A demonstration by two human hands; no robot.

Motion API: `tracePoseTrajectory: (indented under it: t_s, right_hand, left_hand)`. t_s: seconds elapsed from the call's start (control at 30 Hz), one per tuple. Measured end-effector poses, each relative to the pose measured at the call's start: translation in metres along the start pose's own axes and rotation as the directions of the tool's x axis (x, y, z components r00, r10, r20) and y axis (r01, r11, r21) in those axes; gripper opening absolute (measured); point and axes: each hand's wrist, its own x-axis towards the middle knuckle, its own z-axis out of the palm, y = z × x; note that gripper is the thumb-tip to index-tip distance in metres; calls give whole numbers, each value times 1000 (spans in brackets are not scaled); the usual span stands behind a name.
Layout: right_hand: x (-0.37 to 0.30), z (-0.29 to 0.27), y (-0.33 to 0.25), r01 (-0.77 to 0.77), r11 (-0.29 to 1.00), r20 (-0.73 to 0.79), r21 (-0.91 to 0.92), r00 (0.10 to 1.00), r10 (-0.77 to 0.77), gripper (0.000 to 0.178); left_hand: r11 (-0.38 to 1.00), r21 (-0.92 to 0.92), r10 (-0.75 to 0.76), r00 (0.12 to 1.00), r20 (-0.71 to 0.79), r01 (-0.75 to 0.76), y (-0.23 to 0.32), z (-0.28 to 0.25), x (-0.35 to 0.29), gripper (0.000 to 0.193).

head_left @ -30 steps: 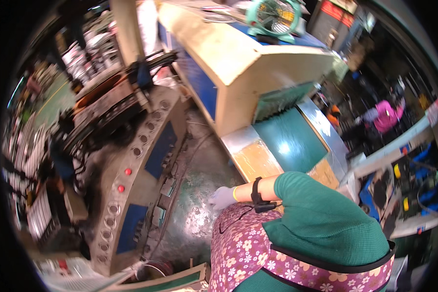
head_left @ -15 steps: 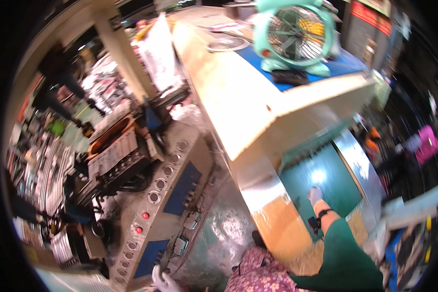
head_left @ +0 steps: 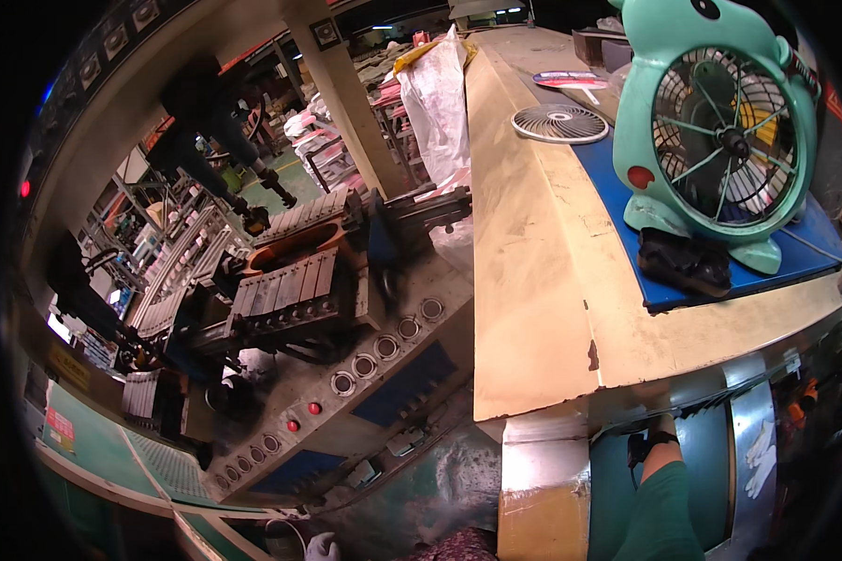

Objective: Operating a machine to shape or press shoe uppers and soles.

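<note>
My right forearm, in a green sleeve (head_left: 662, 514), reaches into a metal-sided opening with a dark green bed (head_left: 610, 486). A black strap with a small dark device (head_left: 638, 449) sits at the wrist. The hand beyond it is hidden under the front edge of a cream machine cover (head_left: 543, 309) and its dark fringe, so its fingers and any hold cannot be seen. Low in the view, only part of my left hand (head_left: 323, 547) shows, in a pale grey glove, beside a round container (head_left: 285, 539). Its fingers are too cut off to read.
On the cover's blue board (head_left: 646, 299) stand a mint-green fan (head_left: 720, 140) and a black object (head_left: 685, 264). A loose fan grille (head_left: 559, 123) lies behind. At left, a control panel with red buttons (head_left: 293, 425) fronts a machine with metal bars (head_left: 285, 285).
The view has swung, bringing the fan and cover nearer. My right hand, visible over the green bed before, has gone under the cover's edge. My left glove now shows less, at the lower rim.
</note>
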Motion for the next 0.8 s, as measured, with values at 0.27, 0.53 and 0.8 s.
tracePoseTrajectory:
  t_s: [0.27,0.53,0.8]
  right_hand:
    - [7,-178,-22,306,952,54,-12,951,-305,42]
    - [-292,-170,-134,193,940,498,-280,867,-30,38]
    - [-507,-18,-214,-184,631,525,-753,410,746,76]
  left_hand:
    - [959,-178,-200,970,135,222,-83,46,6,29]
    - [857,-245,-360,866,347,454,-32,9,42,35]
    - [518,-586,132,619,774,623,-36,91,112,54]
